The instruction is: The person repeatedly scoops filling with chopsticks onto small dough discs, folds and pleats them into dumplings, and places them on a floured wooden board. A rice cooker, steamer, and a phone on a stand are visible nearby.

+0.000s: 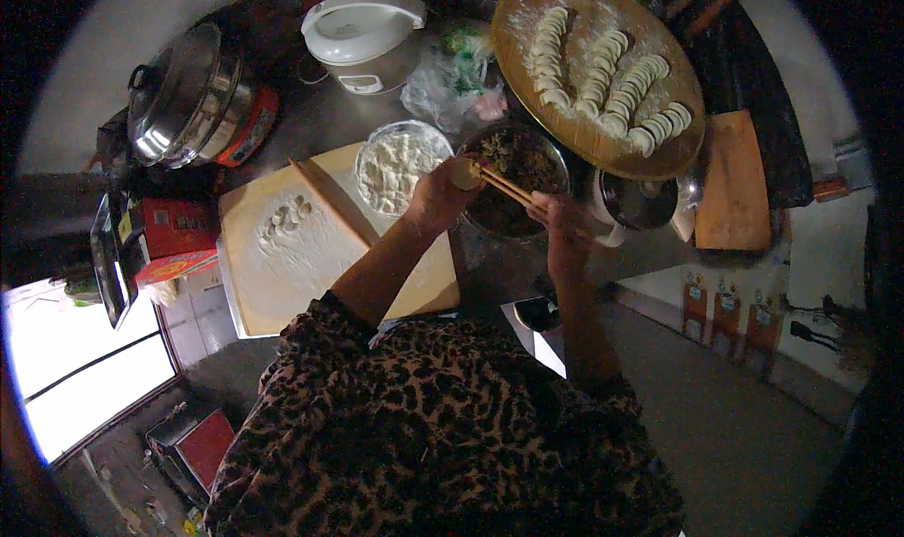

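My left hand [439, 199] holds a round dumpling wrapper [466, 174] over the near left rim of a bowl of dark chopped filling [526, 157]. In my right hand [561, 229] is a pair of wooden chopsticks [510, 188], their tips touching the wrapper. A little filling seems to be at the tips, though it is too small to tell clearly. Just left of the filling stands a bowl of flour [400, 161]. Beyond it to the right, a round wooden board [515, 49] carries several rows of folded dumplings [613, 106].
A floured pastry board [417, 282] holds a rolling pin [332, 201] and several small dough pieces [286, 219]. Behind are a steel steamer pot [185, 102], a white rice cooker [364, 35] and plastic bags [441, 92]. A dark pot [635, 201] and a wooden cutting board [733, 184] sit right.
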`<state>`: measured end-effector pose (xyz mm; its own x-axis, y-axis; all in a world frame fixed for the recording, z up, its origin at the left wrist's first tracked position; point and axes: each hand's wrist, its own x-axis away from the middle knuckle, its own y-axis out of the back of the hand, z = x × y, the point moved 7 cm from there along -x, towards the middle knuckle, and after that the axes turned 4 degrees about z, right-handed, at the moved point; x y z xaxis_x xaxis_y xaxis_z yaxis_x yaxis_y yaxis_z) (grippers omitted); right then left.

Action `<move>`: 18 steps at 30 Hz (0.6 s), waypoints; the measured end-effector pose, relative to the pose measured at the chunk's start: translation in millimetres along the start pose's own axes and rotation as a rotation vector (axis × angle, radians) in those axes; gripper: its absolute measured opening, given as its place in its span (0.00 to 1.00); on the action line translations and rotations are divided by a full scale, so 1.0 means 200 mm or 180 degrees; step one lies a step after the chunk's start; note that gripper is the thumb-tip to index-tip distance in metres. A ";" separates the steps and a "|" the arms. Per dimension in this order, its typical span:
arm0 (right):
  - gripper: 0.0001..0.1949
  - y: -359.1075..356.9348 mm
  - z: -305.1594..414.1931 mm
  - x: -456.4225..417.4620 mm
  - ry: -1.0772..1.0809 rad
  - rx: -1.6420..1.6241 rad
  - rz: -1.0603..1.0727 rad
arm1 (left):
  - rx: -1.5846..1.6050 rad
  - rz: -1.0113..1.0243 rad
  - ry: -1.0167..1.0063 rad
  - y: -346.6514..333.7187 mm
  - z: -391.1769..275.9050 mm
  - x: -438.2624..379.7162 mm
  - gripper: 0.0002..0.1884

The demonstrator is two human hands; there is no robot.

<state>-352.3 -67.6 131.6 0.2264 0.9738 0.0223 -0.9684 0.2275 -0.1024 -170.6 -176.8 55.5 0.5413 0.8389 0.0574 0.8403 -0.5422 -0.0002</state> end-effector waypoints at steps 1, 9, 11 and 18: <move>0.14 -0.03 0.09 0.04 0.0253 0.0966 0.0217 | -0.0042 0.0162 -0.0075 -0.04 -0.07 0.01 0.20; 0.22 -0.27 0.02 0.17 0.1750 0.2526 0.1156 | 0.4010 0.0269 0.0830 -0.14 -0.19 0.00 0.27; 0.23 -0.30 0.03 0.21 0.2313 0.2690 0.1239 | 0.3793 0.0305 0.0575 -0.11 -0.14 0.01 0.25; 0.13 -0.20 0.01 0.18 0.0971 0.1737 0.1119 | 0.2190 -0.0389 0.0150 0.14 0.08 0.03 0.15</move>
<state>-305.0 -42.4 139.4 -0.1666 0.9639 -0.2079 -0.8857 -0.0535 0.4613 -143.1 -185.6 40.2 0.4528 0.8805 0.1406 0.7322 -0.2771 -0.6222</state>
